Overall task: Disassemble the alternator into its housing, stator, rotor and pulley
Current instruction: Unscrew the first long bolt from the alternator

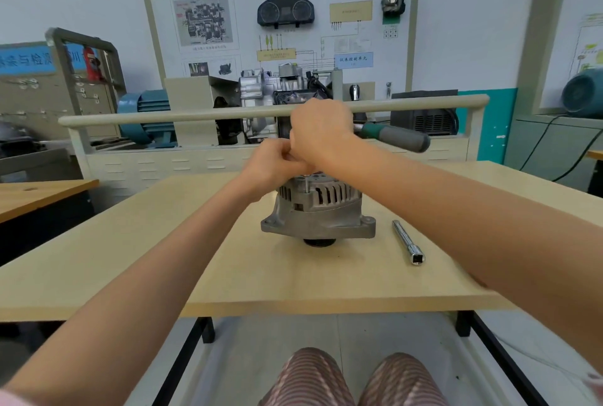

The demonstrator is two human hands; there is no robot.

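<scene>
A grey metal alternator [318, 210] stands on the wooden table [228, 268] with its black pulley [319, 242] underneath and its slotted housing facing up. My right hand [321, 131] grips a ratchet wrench whose green and grey handle [396, 136] sticks out to the right above the alternator. A thin steel shaft [307, 184] runs down from the hands to the housing top. My left hand [277, 164] curls its fingers around that spot just under my right hand. The hands hide the alternator's top.
A chrome extension bar [408, 241] lies on the table right of the alternator. Behind the table stands a training rig with a long beige rail [163, 117], a gearbox [277, 89] and a blue motor [143, 112]. A second wooden table [39, 190] is at left.
</scene>
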